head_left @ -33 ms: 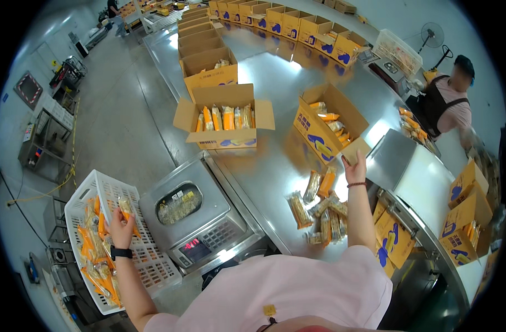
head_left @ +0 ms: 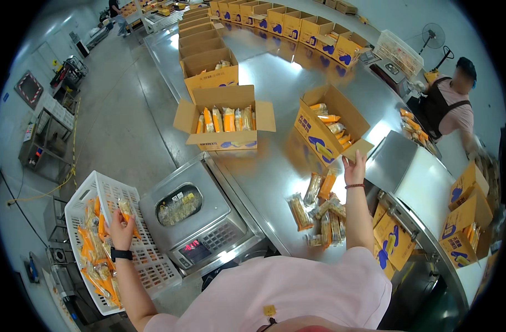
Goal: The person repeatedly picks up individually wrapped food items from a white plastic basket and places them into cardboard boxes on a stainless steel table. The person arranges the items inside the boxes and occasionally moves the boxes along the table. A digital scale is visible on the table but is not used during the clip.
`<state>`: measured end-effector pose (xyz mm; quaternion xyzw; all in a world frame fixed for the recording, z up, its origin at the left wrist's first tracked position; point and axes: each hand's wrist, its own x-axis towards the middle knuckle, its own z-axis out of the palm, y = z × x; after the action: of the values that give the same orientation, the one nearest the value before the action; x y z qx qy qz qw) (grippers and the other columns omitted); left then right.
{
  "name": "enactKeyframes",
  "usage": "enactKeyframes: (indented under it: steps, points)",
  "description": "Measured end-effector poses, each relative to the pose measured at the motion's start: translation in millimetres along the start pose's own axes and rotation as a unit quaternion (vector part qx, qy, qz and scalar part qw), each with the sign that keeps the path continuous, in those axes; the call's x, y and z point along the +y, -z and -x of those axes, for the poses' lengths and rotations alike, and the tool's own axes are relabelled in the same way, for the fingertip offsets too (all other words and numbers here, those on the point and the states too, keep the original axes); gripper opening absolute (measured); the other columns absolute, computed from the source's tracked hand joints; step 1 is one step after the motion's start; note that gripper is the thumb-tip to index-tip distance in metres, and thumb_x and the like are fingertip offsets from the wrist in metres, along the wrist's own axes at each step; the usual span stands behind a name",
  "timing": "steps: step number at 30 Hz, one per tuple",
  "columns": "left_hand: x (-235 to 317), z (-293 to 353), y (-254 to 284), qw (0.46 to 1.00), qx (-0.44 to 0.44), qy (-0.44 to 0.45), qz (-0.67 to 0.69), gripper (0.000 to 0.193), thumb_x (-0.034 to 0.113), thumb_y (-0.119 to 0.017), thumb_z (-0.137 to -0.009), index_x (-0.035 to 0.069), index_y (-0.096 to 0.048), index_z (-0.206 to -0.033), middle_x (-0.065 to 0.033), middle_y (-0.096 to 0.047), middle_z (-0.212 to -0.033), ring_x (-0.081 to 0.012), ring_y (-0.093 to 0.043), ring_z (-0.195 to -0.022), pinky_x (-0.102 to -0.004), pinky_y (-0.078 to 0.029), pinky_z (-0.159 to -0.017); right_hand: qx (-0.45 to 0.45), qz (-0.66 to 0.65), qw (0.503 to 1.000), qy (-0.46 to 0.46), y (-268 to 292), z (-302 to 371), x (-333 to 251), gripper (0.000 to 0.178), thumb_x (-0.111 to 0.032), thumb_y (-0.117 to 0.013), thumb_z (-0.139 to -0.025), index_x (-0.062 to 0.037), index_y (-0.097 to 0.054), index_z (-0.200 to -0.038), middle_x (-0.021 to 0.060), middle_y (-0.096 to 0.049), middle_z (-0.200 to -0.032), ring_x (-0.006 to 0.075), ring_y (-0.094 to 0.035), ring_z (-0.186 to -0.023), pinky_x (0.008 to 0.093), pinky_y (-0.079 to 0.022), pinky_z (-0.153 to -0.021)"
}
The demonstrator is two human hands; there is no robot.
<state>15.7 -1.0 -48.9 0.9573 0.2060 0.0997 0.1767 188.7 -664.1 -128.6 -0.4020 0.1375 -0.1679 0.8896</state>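
"What has the left hand got?"

"A slim packet, up at the inner side of the white basket. Thumb and fingers are curled closely round it."

"Heavy?"

"Light, I'd judge, and fairly firm inside. The film looks slick (see how it shines), so I'd take it round the middle; a crinkled end could slip, and a hard squeeze might crush whatever is in there."

"How does it look?"

"Clear, glossy wrap over something pale yellow, with bright orange toward the lower end. The loose packets on the steel bench are mostly clear and golden."

"And the right hand?"

"Partly spread, fingertips at the flap of the brown carton. Whether they pinch it, I can't tell."

"Would the flap bear a pull?"

"It's cardboard, likely stiff but bendy at the crease. For shifting the carton (blue-printed, packets inside, on the bench), I'd hold the walls; filled, it's probably weighty."
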Motion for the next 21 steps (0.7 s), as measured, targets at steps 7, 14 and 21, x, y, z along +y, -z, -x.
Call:
enactKeyframes:
  steps: [7, 14, 21]
  points:
    - [-11, 16, 8, 0.994, 0.060, -0.011, 0.094, 0.029, 0.022, -0.062, -0.075, 0.010, -0.051, -0.100, -0.0004, -0.062, -0.079, -0.0166, -0.058, -0.080, -0.0500, -0.010, -0.098, 0.022, 0.130, 0.975, 0.177, -109, -29, 81, 0.069, -0.006, -0.042, -0.082, -0.0072, -0.005, -0.140, 0.0119, -0.009, -0.145, 0.0262, -0.016, -0.131, 0.0328, -0.013, -0.107]
    - [-18, 8, 11, 0.993, 0.068, 0.007, 0.095, 0.027, 0.017, -0.065, -0.073, 0.008, -0.050, -0.093, -0.0004, -0.060, -0.077, -0.0161, -0.057, -0.080, -0.0407, -0.017, -0.095, -0.083, 0.186, 0.973, -0.104, -266, -172, 145, 0.077, -0.018, -0.057, -0.078, -0.0008, -0.013, -0.138, 0.0155, -0.037, -0.131, 0.0250, -0.041, -0.117, 0.0323, -0.033, -0.096]
    - [-7, -5, -2, 0.985, 0.049, -0.033, 0.165, 0.032, 0.021, -0.063, -0.075, 0.010, -0.051, -0.102, -0.0017, -0.063, -0.087, -0.0153, -0.058, -0.085, -0.0430, -0.013, -0.097, -0.126, 0.277, 0.953, 0.019, -177, -118, 198, 0.069, -0.031, -0.052, -0.085, -0.0003, -0.018, -0.137, 0.0178, -0.039, -0.132, 0.0269, -0.038, -0.121, 0.0336, -0.032, -0.098]
